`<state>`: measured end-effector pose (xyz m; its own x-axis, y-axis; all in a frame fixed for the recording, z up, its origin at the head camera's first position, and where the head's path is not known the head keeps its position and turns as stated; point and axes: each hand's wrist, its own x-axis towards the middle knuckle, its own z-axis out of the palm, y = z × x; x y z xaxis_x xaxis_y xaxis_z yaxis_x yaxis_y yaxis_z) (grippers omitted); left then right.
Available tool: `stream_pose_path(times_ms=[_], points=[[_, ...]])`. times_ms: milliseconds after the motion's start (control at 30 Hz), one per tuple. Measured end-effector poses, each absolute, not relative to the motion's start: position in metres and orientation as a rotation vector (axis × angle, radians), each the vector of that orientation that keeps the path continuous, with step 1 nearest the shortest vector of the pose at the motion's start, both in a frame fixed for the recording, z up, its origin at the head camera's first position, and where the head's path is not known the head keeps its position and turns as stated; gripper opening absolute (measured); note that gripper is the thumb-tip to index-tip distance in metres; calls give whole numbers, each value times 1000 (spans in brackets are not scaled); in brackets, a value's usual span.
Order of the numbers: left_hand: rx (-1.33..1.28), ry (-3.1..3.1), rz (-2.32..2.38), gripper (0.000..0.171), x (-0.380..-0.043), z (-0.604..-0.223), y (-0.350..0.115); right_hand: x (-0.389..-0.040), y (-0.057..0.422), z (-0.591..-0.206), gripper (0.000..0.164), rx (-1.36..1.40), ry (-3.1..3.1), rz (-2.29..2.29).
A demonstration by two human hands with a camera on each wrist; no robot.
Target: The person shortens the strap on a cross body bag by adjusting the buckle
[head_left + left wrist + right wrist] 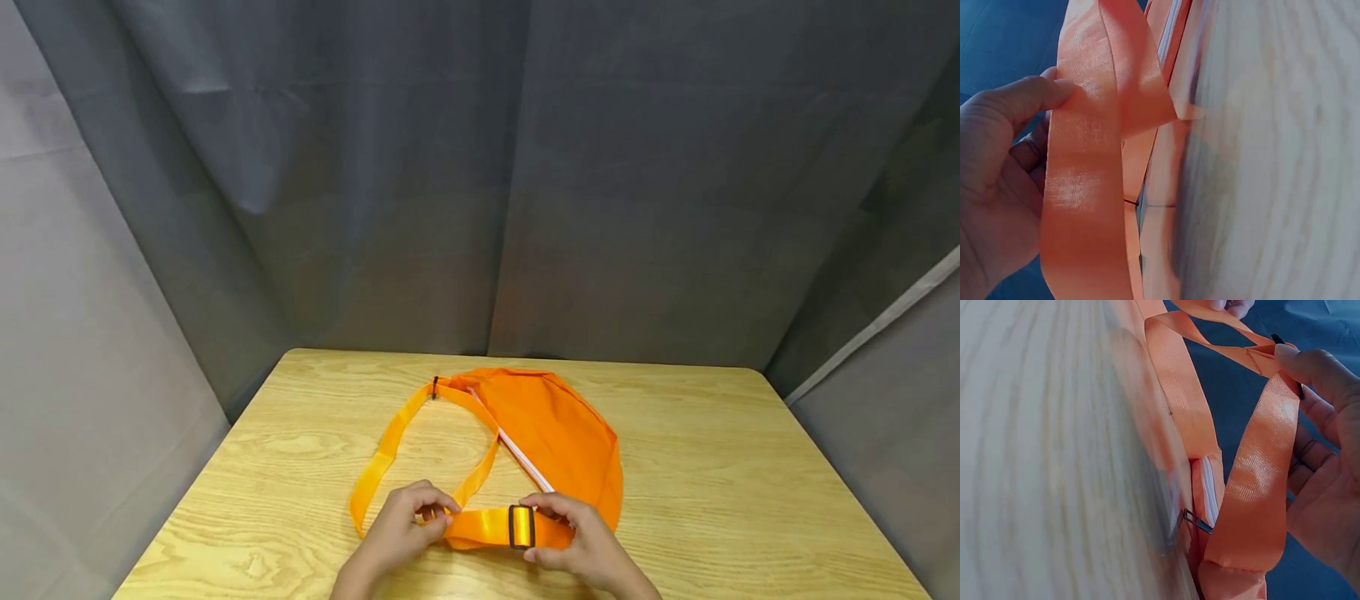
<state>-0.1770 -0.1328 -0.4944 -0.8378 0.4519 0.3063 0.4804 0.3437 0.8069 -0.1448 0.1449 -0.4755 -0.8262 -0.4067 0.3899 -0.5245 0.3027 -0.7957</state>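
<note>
An orange bag [570, 433] with a white zipper [525, 460] lies on the table, its long orange strap [384, 450] looped out to the left. Near the front edge my left hand [401, 525] pinches the strap between thumb and fingers; the left wrist view shows the thumb on the flat webbing [1085, 156]. My right hand [581, 537] pinches the strap at its black slide buckle [521, 527], thumb below and fingers above. In the right wrist view a metal zipper pull [1197, 521] hangs beside the strap. The strap stretches between both hands, lifted off the tabletop.
The wooden table [750, 483] extends to both sides of the bag. A small black piece [435, 387] sits on the strap at the bag's far left corner. Dark grey curtains [390, 208] stand behind the table, with lighter cloth panels at the left and right.
</note>
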Motion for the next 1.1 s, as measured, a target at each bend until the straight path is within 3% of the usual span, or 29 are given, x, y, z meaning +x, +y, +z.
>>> stream_pose_path(times_ms=[367, 933, 1100], points=[[-818, -2642, -1631, 15, -173, -496, -125, -150, 153, -491, 45, 842, -2757, 1432], [-695, -2676, -1627, 21, -183, -490, -128, -152, 156, -504, 45, 695, -2992, 762], [-659, -2682, -1661, 22, -183, -491, -128, -150, 159, -499, 52, 720, -3034, 825]])
